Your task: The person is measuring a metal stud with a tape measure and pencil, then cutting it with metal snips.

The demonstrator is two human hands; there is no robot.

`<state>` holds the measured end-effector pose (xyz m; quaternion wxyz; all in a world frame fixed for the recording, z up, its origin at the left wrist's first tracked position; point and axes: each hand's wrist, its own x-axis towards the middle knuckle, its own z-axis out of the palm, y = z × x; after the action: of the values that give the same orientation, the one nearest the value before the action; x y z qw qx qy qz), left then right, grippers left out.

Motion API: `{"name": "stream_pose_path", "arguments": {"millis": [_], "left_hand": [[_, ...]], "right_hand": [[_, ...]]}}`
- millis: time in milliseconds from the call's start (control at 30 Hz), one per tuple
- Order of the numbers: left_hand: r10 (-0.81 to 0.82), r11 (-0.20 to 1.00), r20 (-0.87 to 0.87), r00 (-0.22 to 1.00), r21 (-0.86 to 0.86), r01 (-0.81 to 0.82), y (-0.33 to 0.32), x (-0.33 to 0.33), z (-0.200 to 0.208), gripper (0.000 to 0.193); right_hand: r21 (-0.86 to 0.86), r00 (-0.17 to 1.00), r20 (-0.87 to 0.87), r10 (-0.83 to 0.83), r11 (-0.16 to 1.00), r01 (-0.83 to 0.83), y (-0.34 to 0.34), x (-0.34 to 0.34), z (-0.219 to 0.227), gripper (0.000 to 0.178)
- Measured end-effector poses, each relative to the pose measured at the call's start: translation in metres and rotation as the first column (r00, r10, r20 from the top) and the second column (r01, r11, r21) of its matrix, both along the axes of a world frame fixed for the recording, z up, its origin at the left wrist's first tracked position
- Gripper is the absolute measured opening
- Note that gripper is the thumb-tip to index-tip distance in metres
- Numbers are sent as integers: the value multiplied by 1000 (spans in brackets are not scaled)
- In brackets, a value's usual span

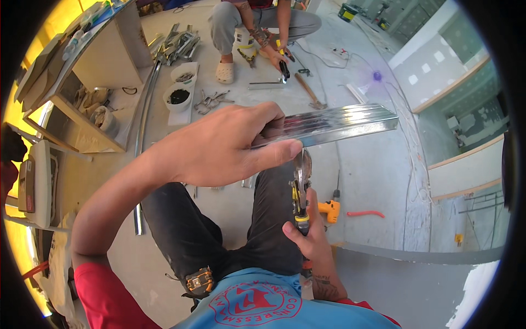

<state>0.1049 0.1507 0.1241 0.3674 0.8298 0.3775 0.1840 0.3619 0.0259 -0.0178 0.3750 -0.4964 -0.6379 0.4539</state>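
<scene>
The fingers (pixel 269 112) of the left hand (pixel 219 140) are clamped on one end of a silvery metal channel (pixel 342 123), its thumb along the lower edge; those of the right hand (pixel 313 233) are wrapped around a pair of snips (pixel 299 194). From my remote seat, the largest thing I watch is the co-worker (pixel 263 27) crouching ahead: if either person leaned in, the channel's free end could catch an arm. The channel itself, raised above the wearer's dark trousers (pixel 181 219) and slanting off to the right, is gripped at one end only. I judge it could twist if the snips pushed against it, and its thin rims could slice a slipping palm. An orange drill (pixel 330 210) lies on the floor (pixel 378 175) to the right, where a shifting foot could knock it. The snips' blades (pixel 300 160) stand just beneath the channel; I can't tell whether they touch it or how far they are parted. Smallest, and my chief worry, is the left thumb tip (pixel 296 147) right beside them: a careless squeeze could nip it.
</scene>
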Motion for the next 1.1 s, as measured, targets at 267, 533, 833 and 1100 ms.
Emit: {"name": "stream_pose_path", "arguments": {"millis": [267, 533, 833, 1100], "left_hand": [[-30, 992, 59, 998, 121, 23, 1, -3, -11, 53], [-12, 987, -55, 998, 158, 21, 0, 2, -11, 50], [-37, 984, -67, 997, 172, 48, 5, 8, -16, 49], [-71, 974, -123, 990, 203, 96, 7, 12, -28, 46]], "right_hand": [[-10, 997, -60, 39, 999, -40, 0, -3, 0, 100], [-41, 999, -42, 27, 999, -29, 0, -1, -4, 101], [-36, 1000, 5, -15, 999, 15, -1, -1, -7, 98], [130, 987, 123, -100, 988, 84, 6, -4, -32, 82]]}}
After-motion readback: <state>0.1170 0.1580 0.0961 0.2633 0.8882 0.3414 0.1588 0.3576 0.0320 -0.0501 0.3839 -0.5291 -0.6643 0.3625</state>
